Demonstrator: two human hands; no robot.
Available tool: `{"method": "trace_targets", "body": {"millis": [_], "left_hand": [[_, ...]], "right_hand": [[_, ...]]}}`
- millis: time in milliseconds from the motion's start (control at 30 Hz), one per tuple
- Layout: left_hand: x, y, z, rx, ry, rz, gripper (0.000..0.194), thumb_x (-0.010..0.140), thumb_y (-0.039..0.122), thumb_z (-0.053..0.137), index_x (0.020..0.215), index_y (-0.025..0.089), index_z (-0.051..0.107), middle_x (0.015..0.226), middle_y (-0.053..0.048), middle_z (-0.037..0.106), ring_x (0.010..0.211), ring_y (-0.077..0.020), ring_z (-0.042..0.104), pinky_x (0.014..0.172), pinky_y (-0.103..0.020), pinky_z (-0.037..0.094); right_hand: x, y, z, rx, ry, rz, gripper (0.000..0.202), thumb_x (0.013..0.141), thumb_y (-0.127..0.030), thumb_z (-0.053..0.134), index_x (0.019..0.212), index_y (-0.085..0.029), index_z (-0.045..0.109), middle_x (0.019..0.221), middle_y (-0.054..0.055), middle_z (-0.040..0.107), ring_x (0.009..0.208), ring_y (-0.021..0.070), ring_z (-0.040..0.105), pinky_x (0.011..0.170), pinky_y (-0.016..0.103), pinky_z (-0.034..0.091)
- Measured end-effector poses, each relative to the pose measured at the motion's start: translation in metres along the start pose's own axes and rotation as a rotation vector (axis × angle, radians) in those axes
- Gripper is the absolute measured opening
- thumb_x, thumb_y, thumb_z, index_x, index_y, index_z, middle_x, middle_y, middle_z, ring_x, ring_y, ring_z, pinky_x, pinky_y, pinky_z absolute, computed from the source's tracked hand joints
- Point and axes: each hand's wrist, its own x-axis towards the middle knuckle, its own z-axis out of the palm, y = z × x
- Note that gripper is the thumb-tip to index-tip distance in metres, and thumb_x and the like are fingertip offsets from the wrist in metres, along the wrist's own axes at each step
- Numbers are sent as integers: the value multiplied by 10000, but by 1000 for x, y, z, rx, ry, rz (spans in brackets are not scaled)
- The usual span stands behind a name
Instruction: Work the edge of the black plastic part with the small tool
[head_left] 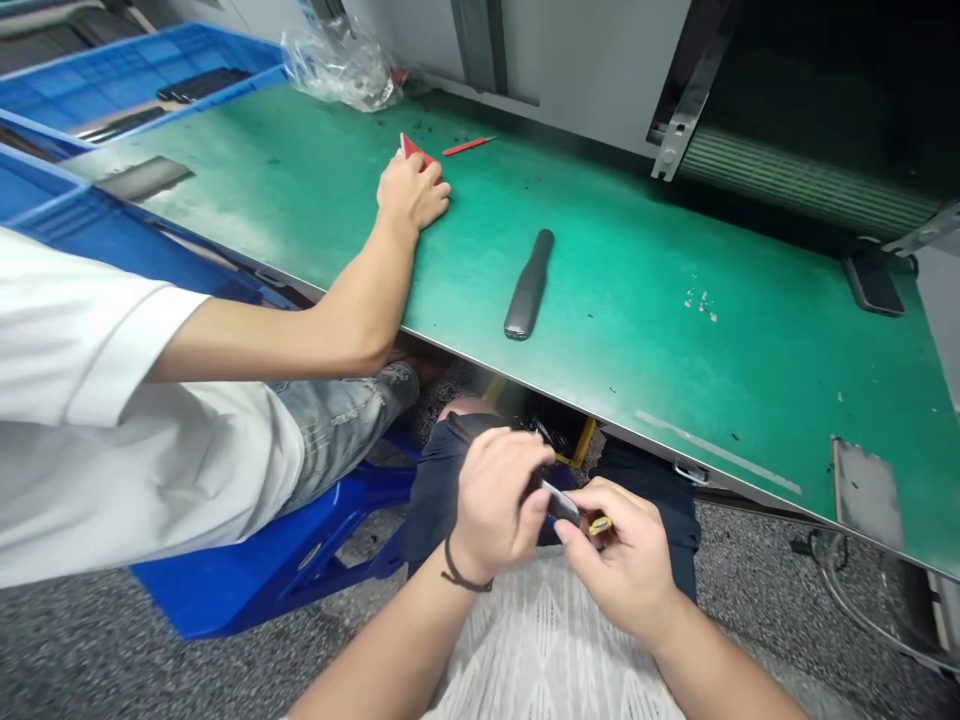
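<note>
Over my lap, my left hand is closed around a dark, elongated plastic piece. Its rounded end shows between my two hands; the rest is mostly covered by my fingers. My right hand is closed on a small yellow-handled tool, and its fingertips are at the end of the dark piece. The tool's tip cannot be made out. On the green table ahead lies a black paddle-shaped plastic piece, wider at its near end.
At my left, a co-worker's hand rests on a red object near a red pen-like tool. Blue crates and a plastic bag stand farther left. A phone lies right, before a conveyor. The table edge runs ahead.
</note>
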Motion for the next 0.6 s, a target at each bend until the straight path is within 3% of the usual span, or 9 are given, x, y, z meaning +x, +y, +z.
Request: {"method": "trace_targets", "body": {"millis": [67, 133, 200, 267, 333, 400, 467, 533, 600], "left_hand": [[-1, 3, -1, -30, -178, 19, 232, 905, 308, 565, 744, 226, 711, 667, -69, 634, 644, -215, 556, 773, -377, 415], [1, 0, 0, -21, -163, 11, 280, 900, 272, 533, 647, 221, 640, 581, -49, 556, 555, -181, 437, 674, -350, 307], [4, -6, 1, -13, -126, 21, 261, 892, 245, 515, 655, 219, 623, 592, -51, 558, 559, -179, 424, 669, -346, 273], [5, -9, 0, -10, -112, 48, 249, 893, 218, 493, 672, 217, 607, 604, -50, 559, 566, -178, 423, 675, -345, 272], [7, -9, 0, -3, -118, 73, 248, 896, 205, 480, 674, 215, 590, 600, -46, 544, 565, -176, 410, 674, -345, 266], [9, -7, -2, 8, -130, 83, 246, 888, 210, 491, 661, 216, 585, 590, -41, 523, 564, -177, 399, 671, -346, 260], [13, -3, -3, 29, -142, 103, 237, 874, 223, 511, 650, 218, 588, 582, -38, 506, 559, -177, 386, 663, -345, 253], [17, 0, -4, 67, -156, 163, 220, 862, 217, 517, 652, 218, 581, 581, -33, 493, 557, -175, 371, 651, -343, 244], [21, 4, -5, 112, -170, 249, 208, 858, 201, 506, 658, 215, 563, 580, -26, 476, 554, -172, 354, 639, -344, 233]], "right_hand": [[-1, -2, -3, 23, -22, -14, 141, 959, -326, 729, 1033, -210, 700, 763, -7, 598, 599, 119, 519, 499, 253, 374], [-1, 2, -10, -7, 25, -45, 143, 982, -343, 716, 960, -210, 668, 730, -18, 578, 591, 117, 501, 522, 262, 373], [1, 10, -19, -139, 72, -74, 272, 1006, -305, 680, 779, -214, 561, 644, -46, 481, 562, 106, 438, 536, 271, 340], [4, 17, -30, -333, 46, -64, 336, 1016, -272, 653, 726, -216, 493, 625, -54, 435, 558, 104, 411, 551, 280, 328], [7, 20, -40, -487, -34, -7, 86, 1016, -270, 641, 957, -211, 623, 750, -24, 558, 636, 125, 505, 611, 284, 400], [11, 17, -48, -558, -104, 24, 333, 1036, -280, 595, 1360, -213, 563, 962, 31, 643, 814, 171, 604, 739, 316, 478], [14, 8, -53, -557, -187, -11, 424, 1072, -333, 536, 1477, -221, 475, 1039, 50, 641, 922, 197, 611, 809, 343, 487], [16, -3, -55, -524, -273, -92, 353, 1091, -460, 498, 1330, -208, 563, 987, 42, 630, 899, 199, 589, 769, 339, 456], [18, -12, -53, -510, -335, -164, 458, 1065, -620, 481, 1150, -187, 606, 913, 31, 612, 814, 190, 552, 695, 333, 402]]}}
